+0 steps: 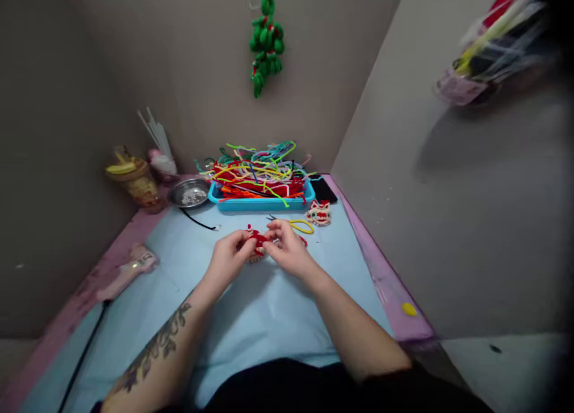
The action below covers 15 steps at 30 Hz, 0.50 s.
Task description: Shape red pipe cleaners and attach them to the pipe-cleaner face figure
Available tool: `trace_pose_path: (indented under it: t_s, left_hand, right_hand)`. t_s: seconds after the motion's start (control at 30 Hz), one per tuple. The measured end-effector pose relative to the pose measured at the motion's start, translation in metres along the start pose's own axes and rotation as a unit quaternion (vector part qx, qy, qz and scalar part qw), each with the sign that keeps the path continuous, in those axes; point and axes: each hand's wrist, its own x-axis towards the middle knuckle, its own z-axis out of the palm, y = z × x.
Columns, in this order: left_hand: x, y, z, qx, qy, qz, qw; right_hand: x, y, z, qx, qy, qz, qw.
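Observation:
Between my two hands is a small red and white fuzzy craft piece (pixel 255 251), apparently made of pipe cleaners. My left hand (pixel 228 254) pinches its left side with thumb and fingers. On the other side, the thumb and fingers of my right hand (pixel 287 248) close on the red upper part. My fingers cover much of the piece. Just behind my right hand lie scissors with yellow handles (pixel 302 226), blades pointing left. A finished-looking white and red fuzzy animal face (pixel 319 213) rests to their right.
A blue tray (pixel 262 204) heaped with colourful pipe cleaners stands at the back. Beside it are a metal bowl (pixel 191 193) and a dark phone (pixel 323 189). A glue gun (pixel 130 272) with a black cord lies left. Green fuzzy decorations (pixel 267 39) hang on the wall.

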Motion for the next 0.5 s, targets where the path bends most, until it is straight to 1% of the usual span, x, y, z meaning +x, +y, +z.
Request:
trace_pose_path:
  t_s: [0.17, 0.33, 0.43, 0.5]
  left_hand:
    - [0.0017, -0.0026, 0.0056, -0.056, -0.015, -0.026, 0.998]
    - [0.0006, -0.0044, 0.0087, -0.089, -0.037, -0.025, 0.995]
    - [-0.0002, -0.0061, 0.0100, -0.091, -0.031, -0.020, 0.995]
    - [0.0001, -0.0075, 0.0105, -0.086, -0.027, -0.018, 0.996]
  right_hand:
    - [-0.0006, 0.0038, 0.0097, 0.071, 0.043, 0.006, 0.997]
    - [-0.0001, -0.0014, 0.0111, 0.147, 0.079, 0.021, 0.986]
    - [0.0006, -0.0022, 0.0108, 0.168, 0.103, 0.029, 0.980]
    - [0.0013, -0.0009, 0.0102, 0.159, 0.103, 0.028, 0.982]
